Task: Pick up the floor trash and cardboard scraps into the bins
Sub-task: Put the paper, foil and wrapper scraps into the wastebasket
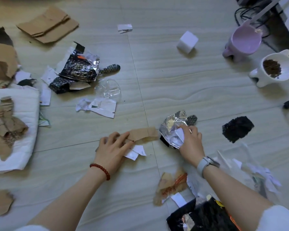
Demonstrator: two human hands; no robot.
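Trash lies scattered over a pale tiled floor. My left hand point(113, 147) lies on a brown cardboard strip point(145, 134) with white paper scraps point(136, 151) under it; its fingers curl over the strip's left end. My right hand point(190, 142) grips a crumpled silver foil wrapper point(171, 129) just right of the strip. A black-and-silver snack wrapper point(78, 68), a clear plastic piece point(108, 89) and a torn white paper point(100, 106) lie further back at the left. A black mesh scrap point(237, 128) sits to the right. No bin is in view.
Large cardboard pieces point(48, 25) lie at the back left, and a white padded sheet point(23, 117) holds torn cardboard. A white foam cube point(187, 41), a purple bowl point(245, 40) and a white pet bowl point(274, 70) stand at the right. More wrappers point(203, 215) lie near my right arm.
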